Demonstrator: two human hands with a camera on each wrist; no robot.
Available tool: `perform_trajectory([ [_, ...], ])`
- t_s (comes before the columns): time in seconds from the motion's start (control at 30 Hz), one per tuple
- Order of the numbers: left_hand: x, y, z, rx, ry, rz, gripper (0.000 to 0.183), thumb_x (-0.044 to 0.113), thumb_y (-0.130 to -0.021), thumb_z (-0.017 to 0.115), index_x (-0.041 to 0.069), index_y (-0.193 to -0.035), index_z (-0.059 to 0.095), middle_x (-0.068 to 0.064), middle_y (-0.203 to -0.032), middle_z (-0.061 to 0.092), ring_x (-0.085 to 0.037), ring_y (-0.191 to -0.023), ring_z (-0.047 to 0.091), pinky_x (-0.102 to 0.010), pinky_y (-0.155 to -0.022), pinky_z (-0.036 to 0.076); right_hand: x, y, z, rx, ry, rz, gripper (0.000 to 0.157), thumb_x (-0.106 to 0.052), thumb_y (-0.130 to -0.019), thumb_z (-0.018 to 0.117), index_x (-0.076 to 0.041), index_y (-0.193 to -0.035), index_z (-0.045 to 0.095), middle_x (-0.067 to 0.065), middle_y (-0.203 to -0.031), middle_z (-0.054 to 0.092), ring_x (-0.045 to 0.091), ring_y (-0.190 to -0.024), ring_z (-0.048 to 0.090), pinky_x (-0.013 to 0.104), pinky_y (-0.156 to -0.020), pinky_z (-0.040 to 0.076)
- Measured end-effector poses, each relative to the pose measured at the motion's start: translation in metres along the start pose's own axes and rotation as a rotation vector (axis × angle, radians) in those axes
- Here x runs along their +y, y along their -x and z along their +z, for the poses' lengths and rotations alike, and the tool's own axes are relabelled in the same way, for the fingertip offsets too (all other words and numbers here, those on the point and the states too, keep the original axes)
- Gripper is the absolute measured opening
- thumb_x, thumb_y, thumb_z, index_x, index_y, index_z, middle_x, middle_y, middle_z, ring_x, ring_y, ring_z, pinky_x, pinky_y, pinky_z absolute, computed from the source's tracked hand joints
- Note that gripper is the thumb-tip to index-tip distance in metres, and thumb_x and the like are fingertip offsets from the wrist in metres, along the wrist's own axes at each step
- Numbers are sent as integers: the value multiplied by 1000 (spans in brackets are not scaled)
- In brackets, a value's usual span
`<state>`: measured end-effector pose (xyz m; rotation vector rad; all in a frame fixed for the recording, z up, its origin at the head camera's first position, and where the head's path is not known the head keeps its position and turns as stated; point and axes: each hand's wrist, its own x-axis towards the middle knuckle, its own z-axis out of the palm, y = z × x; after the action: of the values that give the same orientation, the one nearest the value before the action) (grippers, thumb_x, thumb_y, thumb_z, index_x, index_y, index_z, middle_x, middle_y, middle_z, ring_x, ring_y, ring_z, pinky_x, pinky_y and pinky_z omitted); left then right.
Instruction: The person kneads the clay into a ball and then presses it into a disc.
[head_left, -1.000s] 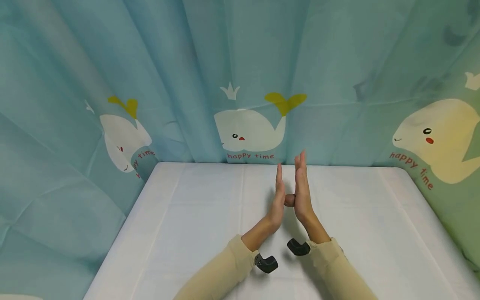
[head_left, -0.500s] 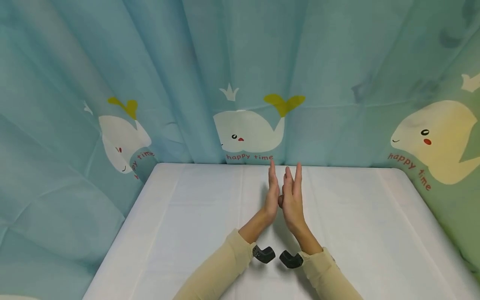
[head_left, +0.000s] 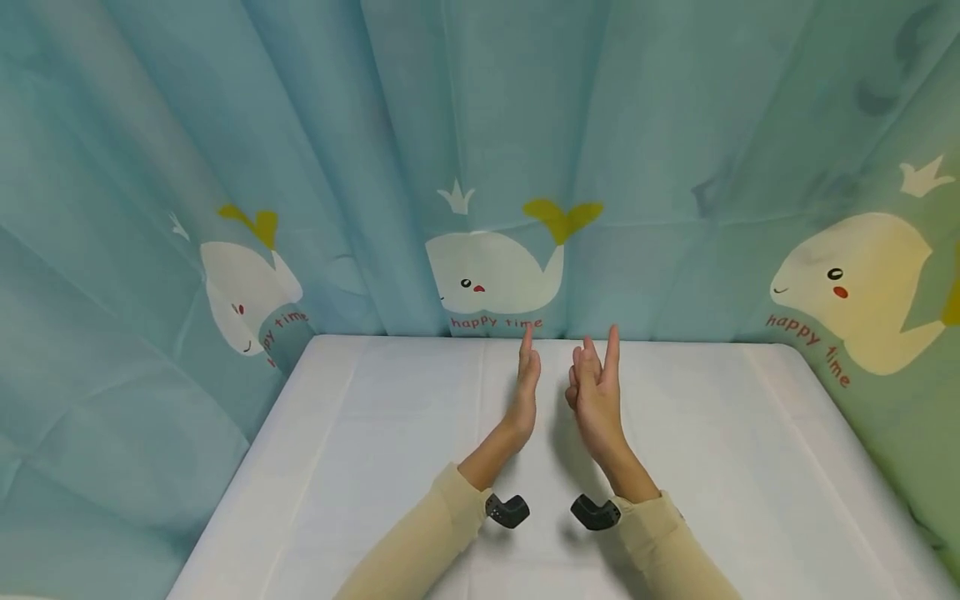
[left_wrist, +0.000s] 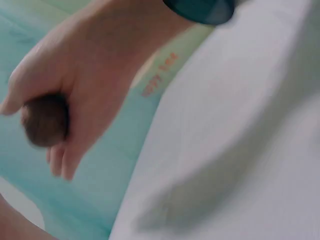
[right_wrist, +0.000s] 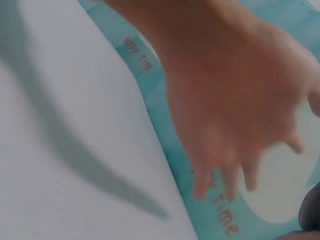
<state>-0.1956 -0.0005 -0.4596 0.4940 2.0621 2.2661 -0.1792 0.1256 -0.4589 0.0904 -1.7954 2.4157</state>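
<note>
A round brown ball (left_wrist: 46, 120), blurred and about walnut-sized, sits between the thumb and fingers of my right hand (head_left: 597, 412), which holds it above the table. From the head camera, the fingers hide the ball; its dark edge shows in the lower right corner of the right wrist view. One finger of the right hand points straight forward while others bend inward. My left hand (head_left: 525, 400) stands on edge with straight fingers, holding nothing, its palm turned toward the right hand across a gap. In the right wrist view the left hand's fingers (right_wrist: 230, 182) appear spread.
A table with a white cover (head_left: 405, 433) lies beneath both hands. Behind it hangs a blue-green curtain (head_left: 660, 108) printed with whales. Dark curved wrist devices (head_left: 507, 511) stick out from both beige sleeves (head_left: 420, 533).
The hands, earlier facing each other with the ball pressed between their palms, have drawn apart. The left moved left, and the ball stayed with the right hand, whose fingers have bent.
</note>
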Motion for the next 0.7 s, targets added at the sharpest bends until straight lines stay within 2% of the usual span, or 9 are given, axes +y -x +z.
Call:
perform_trajectory([
  [0.1,-2,2,-11,21,-60,0,67,44,-110,32,17,-167,8,-10,-171,11,-32,-156,13,-59,-122,15,-4,-4,-10,13,63,5,69,-40,-112,39,-49,-161,-8,-2,-172,10,19,-153,24,18,-78,47],
  [0.2,-3,3,-23,42,-94,-43,71,45,-107,48,19,-165,17,-18,-165,24,-42,-149,28,-61,-117,28,-6,-9,-23,24,166,6,71,-40,-111,42,-50,-161,-8,0,-172,10,23,-154,24,19,-75,47],
  [0.27,-4,4,-32,53,-113,-66,73,44,-105,55,19,-164,21,-21,-161,31,-47,-144,34,-63,-113,33,-6,-13,-33,17,252,-5,72,-41,-110,44,-50,-160,-8,2,-172,9,25,-154,22,21,-83,48],
  [0.3,-4,5,-36,56,-124,-74,72,42,-104,57,20,-164,22,-22,-160,32,-49,-143,36,-63,-112,35,-5,-15,-37,9,294,-17,73,-41,-110,45,-49,-161,-8,3,-172,8,26,-155,20,24,-92,49],
  [0.37,-5,6,-44,63,-143,-79,71,38,-104,59,19,-163,25,-22,-158,35,-50,-140,39,-62,-110,37,-3,-19,-47,-16,394,-59,75,-38,-110,46,-42,-163,-7,5,-172,7,28,-156,17,32,-109,42],
  [0.43,-5,7,-52,70,-172,-74,67,34,-104,59,19,-162,28,-22,-156,39,-47,-138,43,-61,-109,39,0,-25,-58,-52,532,-102,77,-35,-110,49,-35,-165,-4,6,-172,6,33,-155,18,44,-119,31],
  [0.5,-7,9,-60,79,-188,-75,65,31,-104,59,17,-161,29,-22,-154,42,-44,-136,47,-60,-109,40,6,-31,-70,-89,703,-164,77,-30,-109,52,-24,-167,2,11,-172,9,39,-154,20,55,-120,24],
  [0.6,-10,11,-70,93,-203,-83,63,28,-105,57,15,-161,31,-24,-152,45,-41,-133,51,-60,-109,40,14,-41,-93,-138,954,-222,74,-28,-108,56,-15,-167,13,22,-169,16,49,-150,23,67,-114,26],
  [0.7,-13,13,-77,112,-201,-108,61,27,-106,57,15,-160,33,-26,-151,47,-40,-132,52,-60,-110,38,19,-49,-114,-180,1096,-236,71,-24,-107,58,-10,-165,20,34,-163,19,57,-146,23,75,-109,27],
])
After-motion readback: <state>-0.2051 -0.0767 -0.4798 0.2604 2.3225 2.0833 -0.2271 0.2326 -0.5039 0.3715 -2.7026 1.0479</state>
